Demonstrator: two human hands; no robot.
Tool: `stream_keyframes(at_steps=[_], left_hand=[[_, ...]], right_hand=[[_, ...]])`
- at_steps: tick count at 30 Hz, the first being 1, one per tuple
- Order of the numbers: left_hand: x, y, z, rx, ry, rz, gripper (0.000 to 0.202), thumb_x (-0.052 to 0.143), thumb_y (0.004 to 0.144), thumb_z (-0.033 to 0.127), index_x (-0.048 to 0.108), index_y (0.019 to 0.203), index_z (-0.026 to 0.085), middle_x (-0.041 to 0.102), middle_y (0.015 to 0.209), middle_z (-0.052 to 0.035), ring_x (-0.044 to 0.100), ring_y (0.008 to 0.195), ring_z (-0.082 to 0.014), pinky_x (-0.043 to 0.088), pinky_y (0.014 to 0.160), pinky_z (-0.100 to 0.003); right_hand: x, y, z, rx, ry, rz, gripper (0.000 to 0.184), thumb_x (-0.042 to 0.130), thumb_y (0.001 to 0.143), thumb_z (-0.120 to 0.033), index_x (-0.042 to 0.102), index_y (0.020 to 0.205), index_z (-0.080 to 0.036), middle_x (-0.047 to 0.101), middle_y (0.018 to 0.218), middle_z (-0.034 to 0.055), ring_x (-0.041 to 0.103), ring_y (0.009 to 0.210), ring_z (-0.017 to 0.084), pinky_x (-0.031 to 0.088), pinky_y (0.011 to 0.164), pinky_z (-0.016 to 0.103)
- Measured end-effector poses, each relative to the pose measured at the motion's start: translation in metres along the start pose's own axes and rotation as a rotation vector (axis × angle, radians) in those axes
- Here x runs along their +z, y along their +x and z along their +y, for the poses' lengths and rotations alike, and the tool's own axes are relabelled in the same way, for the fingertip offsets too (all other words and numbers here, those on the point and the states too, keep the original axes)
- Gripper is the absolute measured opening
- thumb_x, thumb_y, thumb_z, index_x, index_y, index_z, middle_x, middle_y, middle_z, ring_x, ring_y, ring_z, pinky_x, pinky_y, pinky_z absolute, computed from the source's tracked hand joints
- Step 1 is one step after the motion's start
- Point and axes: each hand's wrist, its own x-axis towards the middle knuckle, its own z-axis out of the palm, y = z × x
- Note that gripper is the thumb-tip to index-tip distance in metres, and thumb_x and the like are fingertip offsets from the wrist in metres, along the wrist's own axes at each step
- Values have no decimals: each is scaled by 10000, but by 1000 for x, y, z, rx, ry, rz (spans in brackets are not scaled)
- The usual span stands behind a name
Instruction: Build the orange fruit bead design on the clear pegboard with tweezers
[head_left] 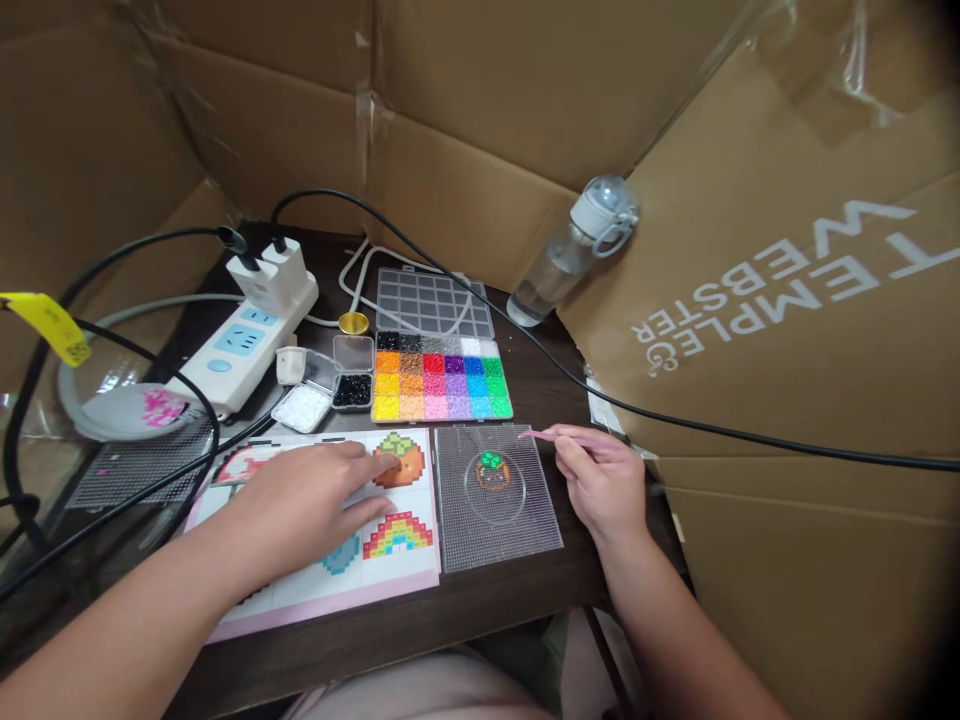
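Observation:
My left hand (319, 500) rests on a printed pattern sheet (405, 572), index finger stretched onto the orange fruit picture and thumb apart. It holds nothing. Pink tweezers (559, 434) are gripped in my right hand (604, 480), their tip over the upper right of a clear pegboard (472, 545). Whether a bead is in the tip is too small to tell. On the pegboard, inside a round outline, sits a small bead figure (493, 470) with a green top and a brown-orange outline. Behind them stands a bead box (442, 378) with many colours in compartments.
A small box of black beads (352, 390) and one of white beads (302, 407) stand left of the bead box. A power strip (247, 350), black cable (420, 245) and water bottle (555, 265) are behind. Cardboard walls (750, 400) enclose the table.

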Motion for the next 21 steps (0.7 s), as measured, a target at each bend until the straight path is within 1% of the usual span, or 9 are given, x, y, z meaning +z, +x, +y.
stream_keyframes(at_steps=[3, 6, 9, 13, 17, 19, 21], left_hand=[[-1, 0, 1, -10, -1, -7, 323, 469, 943, 457, 645, 1196, 362, 714, 1147, -37, 682, 1008, -282, 505, 825, -400], [-2, 0, 2, -10, -1, -17, 337, 471, 945, 453, 638, 1219, 351, 709, 1156, -49, 683, 1008, -279, 504, 832, -399], [-2, 0, 2, -8, -4, -21, 328, 483, 944, 441, 642, 1214, 343, 714, 1123, -51, 686, 995, -272, 504, 826, -393], [-2, 0, 3, -16, -10, -24, 319, 505, 936, 421, 642, 1212, 342, 714, 1106, -50, 688, 983, -272, 508, 819, -396], [-4, 1, 5, -30, -10, -24, 315, 517, 926, 408, 647, 1206, 344, 713, 1105, -53, 686, 988, -274, 507, 811, -392], [-6, 0, 6, -36, -8, -27, 320, 515, 922, 406, 648, 1207, 347, 713, 1090, -52, 685, 978, -277, 506, 795, -391], [-8, -1, 7, -38, -10, -37, 326, 512, 919, 407, 647, 1210, 347, 714, 1058, -49, 686, 955, -281, 507, 770, -390]], right_hand=[[15, 20, -12, 57, 128, -39, 181, 760, 771, -354, 785, 840, -188, 765, 828, 100, 449, 477, 91, 314, 435, 251], [34, 37, -20, 82, 121, -51, 182, 775, 742, -356, 783, 797, -183, 762, 808, 92, 426, 480, 86, 309, 447, 253], [46, 45, -23, 114, 85, -47, 173, 788, 720, -347, 783, 757, -178, 758, 806, 88, 420, 496, 86, 308, 462, 255], [46, 48, -21, 115, 110, -77, 158, 761, 762, -339, 796, 790, -188, 758, 836, 86, 379, 495, 74, 260, 458, 254], [42, 57, -23, 90, 221, -121, 109, 773, 759, -314, 793, 790, -212, 748, 773, 52, 359, 477, 61, 217, 446, 242], [47, 65, -28, 71, 212, -147, 101, 775, 752, -310, 788, 773, -212, 745, 746, 43, 414, 485, 70, 253, 445, 235], [56, 73, -34, 38, 148, -163, 95, 765, 753, -306, 786, 766, -214, 750, 738, 41, 521, 530, 100, 354, 478, 240]])
